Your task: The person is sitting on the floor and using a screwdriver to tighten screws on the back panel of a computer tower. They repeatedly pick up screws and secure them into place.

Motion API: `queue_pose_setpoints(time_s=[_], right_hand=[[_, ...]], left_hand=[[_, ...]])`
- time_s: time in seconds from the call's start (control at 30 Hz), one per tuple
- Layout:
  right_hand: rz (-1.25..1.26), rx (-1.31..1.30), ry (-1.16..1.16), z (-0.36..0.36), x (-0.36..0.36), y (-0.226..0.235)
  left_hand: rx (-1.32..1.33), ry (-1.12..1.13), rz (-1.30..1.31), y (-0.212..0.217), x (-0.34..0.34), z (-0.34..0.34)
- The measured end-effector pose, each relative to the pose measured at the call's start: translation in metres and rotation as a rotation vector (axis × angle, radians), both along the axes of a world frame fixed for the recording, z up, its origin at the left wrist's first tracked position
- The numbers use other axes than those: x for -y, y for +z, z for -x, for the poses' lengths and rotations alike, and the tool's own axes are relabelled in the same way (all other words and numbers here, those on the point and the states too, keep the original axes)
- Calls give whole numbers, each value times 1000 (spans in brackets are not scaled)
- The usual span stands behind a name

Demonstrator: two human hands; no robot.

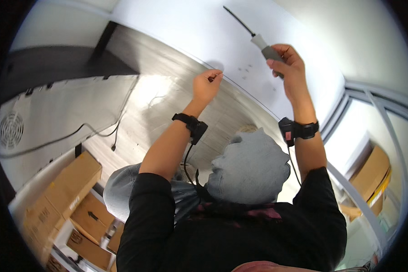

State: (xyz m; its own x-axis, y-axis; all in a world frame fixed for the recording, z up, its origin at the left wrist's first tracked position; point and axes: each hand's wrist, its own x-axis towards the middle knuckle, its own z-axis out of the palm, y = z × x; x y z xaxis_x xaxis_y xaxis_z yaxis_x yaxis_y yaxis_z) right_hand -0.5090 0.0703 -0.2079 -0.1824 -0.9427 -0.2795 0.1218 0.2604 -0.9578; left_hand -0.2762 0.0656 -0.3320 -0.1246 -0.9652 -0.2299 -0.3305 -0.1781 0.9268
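Note:
My right hand (291,68) is wrapped round the grey handle of a screwdriver (259,41). Its long dark shaft points up and to the left, above the white tabletop (181,27). My left hand (206,86) is at the table's near edge, with thumb and fingertips pinched together. Whatever the pinch holds, if anything, is too small to make out. Between the two hands, several small dark pieces (245,70) lie scattered on the white surface; their kind is not clear.
At the left stands a pale metal cabinet (63,118) with a round vent and a black cable (84,129). Cardboard boxes (72,186) are stacked at the lower left. On the right, a metal frame (353,190) stands before another cardboard box (369,174). Wooden flooring (154,109) shows below the table.

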Motion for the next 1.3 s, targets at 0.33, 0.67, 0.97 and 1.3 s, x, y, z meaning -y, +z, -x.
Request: queue_pose_setpoints(time_s=[0.33, 0.67, 0.97, 1.3], right_hand=[[146, 297, 399, -188, 81, 137], [-77, 462, 611, -301, -7, 159], [-189, 339, 464, -326, -32, 176], [-159, 291, 414, -336, -31, 184]], left_hand=[[-347, 383, -46, 195, 39, -190], [-576, 394, 28, 283, 30, -279], [-618, 326, -31, 286, 39, -302], [-682, 322, -61, 283, 56, -311]])
